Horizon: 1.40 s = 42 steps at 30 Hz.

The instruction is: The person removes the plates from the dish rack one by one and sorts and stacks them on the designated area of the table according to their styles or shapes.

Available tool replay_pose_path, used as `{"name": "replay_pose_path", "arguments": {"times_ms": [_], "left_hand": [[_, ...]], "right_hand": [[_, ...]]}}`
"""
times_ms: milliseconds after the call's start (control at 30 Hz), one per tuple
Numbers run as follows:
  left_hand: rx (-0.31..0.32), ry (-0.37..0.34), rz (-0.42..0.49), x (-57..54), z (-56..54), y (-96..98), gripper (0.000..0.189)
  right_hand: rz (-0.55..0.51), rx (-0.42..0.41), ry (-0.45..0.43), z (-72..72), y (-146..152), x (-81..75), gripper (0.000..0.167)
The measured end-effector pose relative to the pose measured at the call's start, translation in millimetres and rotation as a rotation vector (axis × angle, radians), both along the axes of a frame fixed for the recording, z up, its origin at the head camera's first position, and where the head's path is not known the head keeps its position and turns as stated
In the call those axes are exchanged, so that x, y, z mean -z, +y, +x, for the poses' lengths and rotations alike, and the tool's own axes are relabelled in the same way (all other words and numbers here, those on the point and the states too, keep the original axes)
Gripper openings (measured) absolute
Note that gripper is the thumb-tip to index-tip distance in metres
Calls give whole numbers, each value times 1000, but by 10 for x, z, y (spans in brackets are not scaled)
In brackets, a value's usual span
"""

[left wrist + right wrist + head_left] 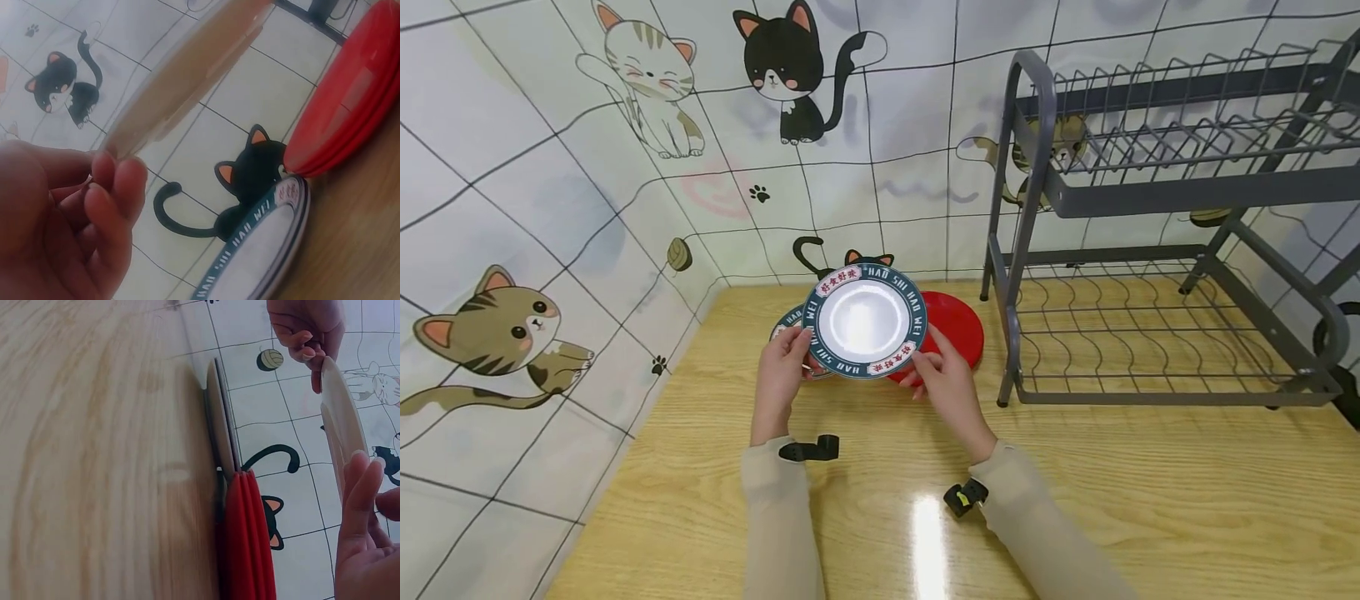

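Observation:
Both hands hold up a white plate (pixel 863 318) with a dark teal lettered rim, raised above the table. My left hand (pixel 781 367) pinches its left edge between thumb and fingers. At the lower right edge, my right hand (pixel 946 371) grips the rim, fingers beneath. In the left wrist view the held plate (pixel 187 69) is seen nearly edge-on, apart from the things below. Under it on the table lie similar teal-rimmed plates (pixel 256 250), partly hidden in the head view, and beside them a stack of red plates (pixel 958 329).
A grey two-tier wire dish rack (pixel 1026 350) stands on the right of the wooden table (pixel 865 467). Tiled walls with cat drawings (pixel 782 75) close off the back and left. Each wrist wears a small black camera (pixel 966 497).

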<state>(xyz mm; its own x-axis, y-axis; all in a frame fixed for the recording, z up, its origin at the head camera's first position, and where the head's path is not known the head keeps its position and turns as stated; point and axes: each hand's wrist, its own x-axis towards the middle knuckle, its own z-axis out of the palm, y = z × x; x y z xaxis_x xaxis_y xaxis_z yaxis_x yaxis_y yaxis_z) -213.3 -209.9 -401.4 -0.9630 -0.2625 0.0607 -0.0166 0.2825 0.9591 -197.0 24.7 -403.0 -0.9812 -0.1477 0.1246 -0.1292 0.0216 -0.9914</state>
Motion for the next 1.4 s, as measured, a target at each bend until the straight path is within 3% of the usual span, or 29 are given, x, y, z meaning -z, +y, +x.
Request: {"name": "replay_pose_path", "arguments": {"times_ms": [267,500,1000,1200,1400], "left_hand": [[-53,-17,49,135,-40,-123,30],[-132,31,131,229,-69,-204,28],[-265,12,217,497,-45,-383,28],[-269,21,249,591,-86,-423,26],[-307,16,269,688,-100,-472,26]], "right_hand": [[-65,-66,-25,-13,-134,78,54],[-147,-157,-46,-36,-311,142,53],[-262,-417,-174,-110,-566,301,63],[-282,-427,-218,-177,-617,372,66],[-291,-436,-308,-304,-726,582,65]]}}
